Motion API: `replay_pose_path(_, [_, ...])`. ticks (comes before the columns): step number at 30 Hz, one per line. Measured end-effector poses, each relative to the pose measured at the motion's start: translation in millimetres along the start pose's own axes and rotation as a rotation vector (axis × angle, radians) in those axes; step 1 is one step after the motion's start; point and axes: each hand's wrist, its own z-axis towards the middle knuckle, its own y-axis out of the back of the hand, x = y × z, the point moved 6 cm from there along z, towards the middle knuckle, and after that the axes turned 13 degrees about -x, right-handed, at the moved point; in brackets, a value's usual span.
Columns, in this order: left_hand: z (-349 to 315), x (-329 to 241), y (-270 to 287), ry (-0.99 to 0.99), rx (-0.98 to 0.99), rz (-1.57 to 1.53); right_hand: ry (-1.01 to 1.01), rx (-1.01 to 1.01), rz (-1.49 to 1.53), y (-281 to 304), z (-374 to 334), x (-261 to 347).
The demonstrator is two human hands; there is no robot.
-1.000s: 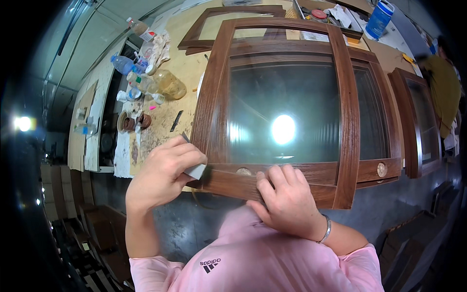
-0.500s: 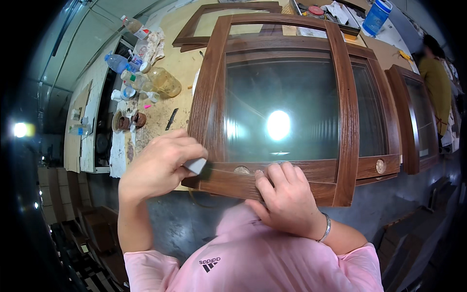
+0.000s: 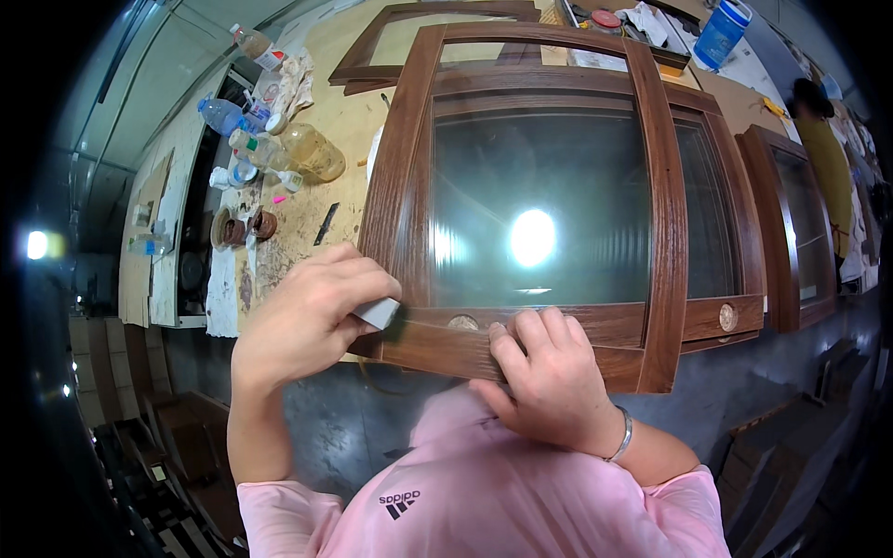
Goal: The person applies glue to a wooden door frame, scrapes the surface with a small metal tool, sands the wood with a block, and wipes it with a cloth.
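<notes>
My left hand (image 3: 312, 302) is closed around a light grey block (image 3: 379, 314), pinched between thumb and fingers. A dark face of the block meets the lower left corner of a brown wood-framed glass door (image 3: 663, 214). My right hand (image 3: 551, 372) grips the door's near rail, fingertips by the glass and thumb at the outer edge. Between the hands, a round hinge recess (image 3: 463, 323) shows in the rail. Bright light reflects off the glass. This door lies over another framed door (image 3: 721, 321), which has a similar recess at its near right corner.
Left on the workbench (image 3: 349, 200) are several plastic bottles (image 3: 312, 153), stained brown cups (image 3: 263, 224) and a dark blade-like strip (image 3: 326, 224). More wooden frames (image 3: 372, 46) lie behind. A blue-lidded container (image 3: 721, 35) stands far right, near another person (image 3: 823, 158) and a further door (image 3: 786, 232).
My left hand and the block have shifted very slightly right along the door's corner. My right hand holds its place. The person at far right has moved a little left.
</notes>
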Motion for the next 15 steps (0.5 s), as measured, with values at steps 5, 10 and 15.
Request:
replay_pose_path(5, [-5.5, -4.8, 4.4, -0.016, -0.116, 0.026, 0.012, -0.009, -0.008, 0.5, 1.1, 0.8])
replay_pose_path(10, [-12.1, -1.0, -0.4, 0.008, -0.043, 0.071, 0.002, 0.001, 0.001, -0.1, 0.1, -0.2])
replay_pose_path(15, [-12.9, -7.7, -1.2, -0.030, -0.177, 0.035, 0.010, -0.002, -0.001, 0.4, 0.6, 0.5])
